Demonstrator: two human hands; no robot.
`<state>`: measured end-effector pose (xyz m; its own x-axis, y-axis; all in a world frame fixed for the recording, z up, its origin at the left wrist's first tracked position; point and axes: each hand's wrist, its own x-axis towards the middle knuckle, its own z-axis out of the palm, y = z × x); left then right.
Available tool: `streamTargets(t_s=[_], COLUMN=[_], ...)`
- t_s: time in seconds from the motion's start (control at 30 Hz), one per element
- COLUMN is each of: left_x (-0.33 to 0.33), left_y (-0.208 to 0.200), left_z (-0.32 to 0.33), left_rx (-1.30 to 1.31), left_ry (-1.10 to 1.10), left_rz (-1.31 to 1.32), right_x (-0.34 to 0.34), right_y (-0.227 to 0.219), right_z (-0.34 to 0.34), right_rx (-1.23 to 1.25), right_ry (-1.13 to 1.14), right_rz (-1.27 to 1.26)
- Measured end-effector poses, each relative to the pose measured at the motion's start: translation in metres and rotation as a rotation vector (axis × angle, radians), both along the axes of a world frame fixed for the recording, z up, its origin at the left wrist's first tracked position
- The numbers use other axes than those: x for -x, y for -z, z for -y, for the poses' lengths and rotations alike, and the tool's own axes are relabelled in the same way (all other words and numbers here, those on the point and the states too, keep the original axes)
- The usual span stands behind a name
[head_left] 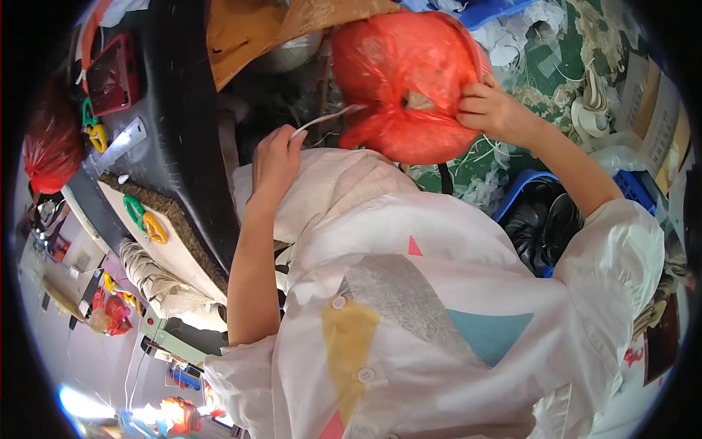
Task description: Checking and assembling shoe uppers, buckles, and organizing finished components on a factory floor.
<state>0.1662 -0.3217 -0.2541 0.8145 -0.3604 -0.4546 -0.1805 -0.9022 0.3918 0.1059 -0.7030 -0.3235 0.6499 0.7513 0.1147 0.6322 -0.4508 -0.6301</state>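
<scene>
A red plastic bag [406, 62], thin and crumpled, sits over my lap at the upper middle. My right hand [491, 108] grips its right side with the fingers curled into the plastic. Through a gap in the bag's front something pale shows, too little to name. To the left, my left hand [276, 162] pinches a thin white strip [325, 119]. That strip runs up to the bag's left edge, where its far end is hard to make out. Pale cloth [322, 186] covers my legs below the bag.
On the black worktop at left are a red-cased phone [117, 73], green-and-yellow snips [95, 132], a metal blade [123, 144] and a board [164, 234] with more snips. A blue basket [526, 190] holds black items at right. Scraps litter the green floor [545, 66].
</scene>
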Motion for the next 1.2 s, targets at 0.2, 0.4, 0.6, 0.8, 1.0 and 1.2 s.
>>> streamTargets(t_s=[0.2,0.4,0.6,0.8,1.0,1.2], left_x=[0.026,0.030,0.043,0.033,0.030,0.058], left_y=[-0.086,-0.147,-0.113,-0.142,-0.196,-0.274], left_z=[-0.005,0.011,-0.009,0.020,0.046,0.020], left_rx=[-0.122,0.126,-0.227,0.262,0.376,0.543], left_ry=[0.035,-0.300,-0.065,-0.470,-0.353,-0.252], left_rz=[-0.096,0.059,0.058,0.085,0.263,0.791], right_x=[0.046,0.052,0.027,-0.025,-0.024,0.005], right_y=[0.059,0.123,0.185,0.175,0.111,0.167], right_z=[0.015,-0.031,-0.082,-0.102,-0.156,-0.210], right_rx=[0.056,0.023,0.389,0.215,0.113,-0.009], right_ry=[0.190,0.408,0.491,0.646,0.512,0.603], right_rz=[0.058,0.086,-0.018,-0.211,-0.425,-0.563])
